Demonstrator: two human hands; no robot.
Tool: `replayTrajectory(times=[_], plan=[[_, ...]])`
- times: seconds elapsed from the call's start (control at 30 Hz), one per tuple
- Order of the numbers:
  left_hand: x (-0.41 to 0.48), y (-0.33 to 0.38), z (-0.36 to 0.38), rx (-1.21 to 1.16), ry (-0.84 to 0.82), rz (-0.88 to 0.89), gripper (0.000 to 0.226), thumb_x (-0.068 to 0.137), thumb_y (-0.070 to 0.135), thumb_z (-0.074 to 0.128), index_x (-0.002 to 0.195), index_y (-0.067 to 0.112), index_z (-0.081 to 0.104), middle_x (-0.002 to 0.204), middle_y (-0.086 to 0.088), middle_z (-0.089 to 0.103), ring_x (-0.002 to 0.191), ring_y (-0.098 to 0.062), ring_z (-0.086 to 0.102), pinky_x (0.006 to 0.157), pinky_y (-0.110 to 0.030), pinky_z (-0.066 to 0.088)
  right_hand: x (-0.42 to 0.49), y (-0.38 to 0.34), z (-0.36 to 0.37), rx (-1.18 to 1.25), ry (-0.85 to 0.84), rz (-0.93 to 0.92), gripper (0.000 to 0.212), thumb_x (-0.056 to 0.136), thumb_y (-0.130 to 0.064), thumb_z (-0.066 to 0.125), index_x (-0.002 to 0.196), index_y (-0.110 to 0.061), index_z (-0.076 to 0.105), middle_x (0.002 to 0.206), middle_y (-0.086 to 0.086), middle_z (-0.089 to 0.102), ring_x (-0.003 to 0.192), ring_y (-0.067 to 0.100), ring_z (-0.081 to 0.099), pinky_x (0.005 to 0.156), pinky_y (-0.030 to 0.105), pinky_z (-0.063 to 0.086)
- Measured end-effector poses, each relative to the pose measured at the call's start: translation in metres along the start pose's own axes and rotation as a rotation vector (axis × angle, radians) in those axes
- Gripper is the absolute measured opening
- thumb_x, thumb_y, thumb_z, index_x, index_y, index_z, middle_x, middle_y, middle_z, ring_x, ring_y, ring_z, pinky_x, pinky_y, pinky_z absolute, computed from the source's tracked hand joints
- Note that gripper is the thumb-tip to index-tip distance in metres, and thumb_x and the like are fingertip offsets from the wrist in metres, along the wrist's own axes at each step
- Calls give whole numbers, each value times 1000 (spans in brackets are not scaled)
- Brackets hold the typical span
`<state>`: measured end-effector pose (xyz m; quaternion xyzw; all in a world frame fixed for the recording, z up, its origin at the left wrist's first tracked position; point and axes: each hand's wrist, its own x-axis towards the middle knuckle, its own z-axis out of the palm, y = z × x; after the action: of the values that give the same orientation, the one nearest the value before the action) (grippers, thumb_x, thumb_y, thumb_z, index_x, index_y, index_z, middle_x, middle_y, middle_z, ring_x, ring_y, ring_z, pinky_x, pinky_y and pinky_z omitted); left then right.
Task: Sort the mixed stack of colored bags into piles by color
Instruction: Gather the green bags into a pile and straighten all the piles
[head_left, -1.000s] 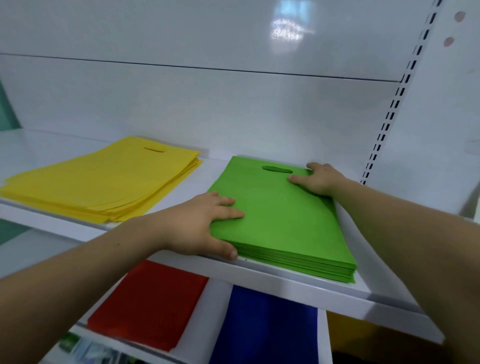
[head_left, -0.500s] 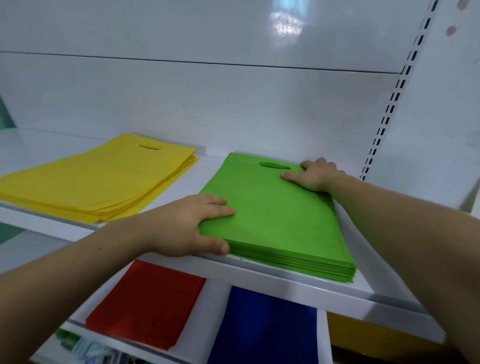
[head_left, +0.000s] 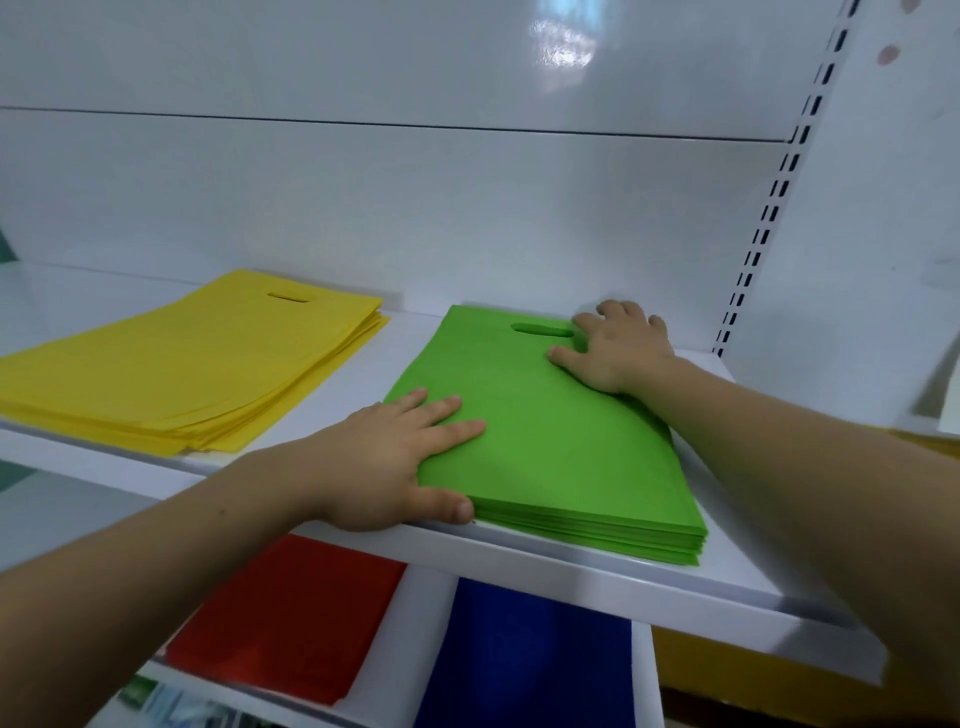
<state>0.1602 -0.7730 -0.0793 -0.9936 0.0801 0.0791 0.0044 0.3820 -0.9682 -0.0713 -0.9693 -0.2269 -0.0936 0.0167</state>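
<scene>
Head view: yellow pile (head_left: 182, 364) of flat bags lies well left of the green pile (head_left: 561, 452), on the same white shelf (head_left: 571, 569), a strip of bare shelf btw them. Its layers are fanned a bit at the side toward the green pile, cut-out handle at the far end.

Red pile (head_left: 291, 613) sits one level lower, below-left of the green pile, partly hidden by the shelf lip and the forearm.

L hand (head_left: 395, 462) rests on the green pile's near-left corner: fingers (head_left: 457, 428) straight, slightly spread, flat on the top bag. Thumb (head_left: 452, 506) lies along the pile's front edge at the shelf lip. Nothing gripped.

Green pile, the one being handled, is a neat stack, edges fairly squared, angled a little to the shelf front. Near-right corner sits close to the lip. Handle slot (head_left: 540, 329) is at the far end.

Blue pile (head_left: 524, 660) is directly below the green pile, lower level, just beside the red one w/ a white gap btw.

R hand (head_left: 618, 348) lies on the green pile's far-right corner, palm down, fingers (head_left: 584, 321) spread and relaxed. One fingertip is at the slot's right end. Nothing gripped.

Slotted upright (head_left: 769, 218) rises behind and right of the green pile.
</scene>
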Motion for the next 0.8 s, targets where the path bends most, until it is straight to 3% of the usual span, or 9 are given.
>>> replayTrajectory(times=[0.1, 0.23, 0.3, 0.37, 0.5, 0.6, 0.7, 0.8], plan=[[-1, 1, -1, 11, -4, -3, 124, 32, 101, -6, 145, 49, -9, 157, 12, -15, 146, -16, -11, 119, -41, 6, -11, -1, -2, 120, -71, -30, 77, 83, -78, 34, 144, -30, 37, 147, 8, 33, 134, 31, 34, 108, 45, 31], [-2, 1, -5, -24, -18, -4, 125, 33, 102, -5, 146, 47, -4, 158, 12, -11, 146, -15, -9, 119, -38, 5, -21, -1, -1, 106, -89, -58, 75, 85, -75, 33, 145, -30, 35, 149, 7, 33, 135, 29, 33, 108, 41, 30], [-2, 3, -9, -73, -18, 10, 111, 52, 98, 3, 148, 42, 3, 159, 8, -6, 145, -10, -7, 115, -24, -4, -27, -5, -7, 104, -48, -70, 75, 85, -76, 33, 143, -28, 39, 147, 7, 36, 135, 29, 33, 109, 42, 31], [2, 5, -14, -133, -16, 19, 75, 86, 74, 15, 149, 34, 13, 159, 5, 2, 141, -2, -2, 104, -10, -7, -38, -9, -15, 104, -64, -105, 79, 82, -78, 33, 143, -28, 38, 149, 7, 34, 137, 29, 30, 111, 44, 29], [15, -1, -32, -261, -25, -26, 70, 83, 66, 24, 140, 31, 43, 150, 5, 35, 140, -10, 25, 109, -15, 11, -70, -16, -21, 97, -247, -193, 89, 78, -82, 29, 148, -28, 30, 156, 5, 25, 142, 27, 25, 115, 46, 24], [40, -7, -44, -287, 53, -76, 41, 94, 48, 48, 129, 28, 56, 136, 6, 52, 127, -11, 44, 103, -19, 29, -83, -16, -12, 125, -269, -202, 87, 80, -81, 30, 151, -30, 22, 158, 2, 19, 145, 23, 18, 117, 46, 18], [78, -13, -44, -229, 221, -104, 48, 94, 43, 50, 138, 24, 47, 148, -4, 40, 136, -19, 35, 109, -24, 24, -87, -17, -9, 130, -250, -191, 85, 81, -80, 30, 150, -31, 23, 158, 2, 19, 145, 22, 17, 117, 47, 16], [107, -20, -34, -132, 168, -184, 67, 93, 53, 45, 150, 24, 23, 158, -11, 12, 146, -26, 10, 118, -33, 9, -92, -19, -17, 64, -154, -211, 80, 82, -79, 31, 146, -31, 33, 153, 3, 29, 142, 23, 24, 115, 46, 21]])
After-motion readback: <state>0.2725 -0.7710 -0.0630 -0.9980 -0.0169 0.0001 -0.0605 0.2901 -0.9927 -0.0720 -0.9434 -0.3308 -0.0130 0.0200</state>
